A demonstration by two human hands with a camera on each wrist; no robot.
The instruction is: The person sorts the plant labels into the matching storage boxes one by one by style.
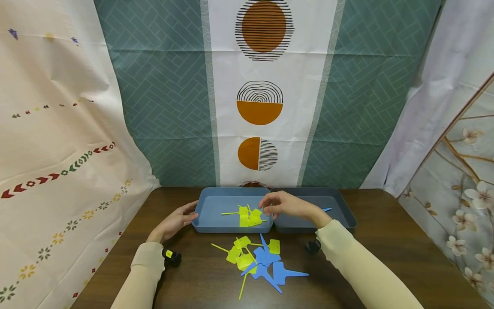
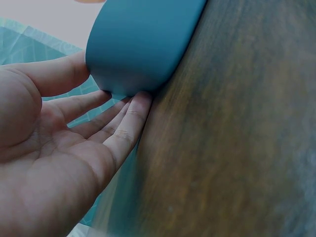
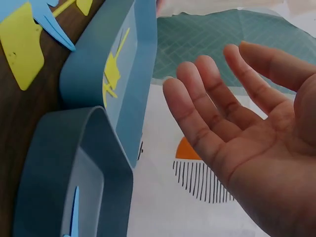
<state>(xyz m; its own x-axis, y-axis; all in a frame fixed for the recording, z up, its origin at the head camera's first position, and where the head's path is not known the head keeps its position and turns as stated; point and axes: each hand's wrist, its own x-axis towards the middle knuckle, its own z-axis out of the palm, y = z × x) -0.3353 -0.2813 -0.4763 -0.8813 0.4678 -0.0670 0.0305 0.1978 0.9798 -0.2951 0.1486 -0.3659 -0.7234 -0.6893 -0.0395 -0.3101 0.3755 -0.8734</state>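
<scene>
My left hand [image 1: 173, 223] rests against the left end of a light blue tray [image 1: 231, 230]. In the left wrist view its fingers [image 2: 129, 126] lie extended, their tips at the tray's end wall low by the table. With nothing in it, my right hand [image 1: 283, 204] hovers over that tray's right end, fingers loosely bent. Several yellow plant labels [image 1: 244, 219] lie inside the tray below it. A darker grey-blue tray [image 1: 345, 210] stands alongside on the right, holding a blue plant label [image 1: 327, 209] partly hidden by my right forearm.
In front of the trays, a loose pile of yellow plant labels [image 1: 233, 255] and blue plant labels [image 1: 279, 272] overlaps on the brown wooden table [image 1: 193, 283]. Patterned cloth [image 1: 170, 128] hangs behind the table's far edge, with more cloth at both sides.
</scene>
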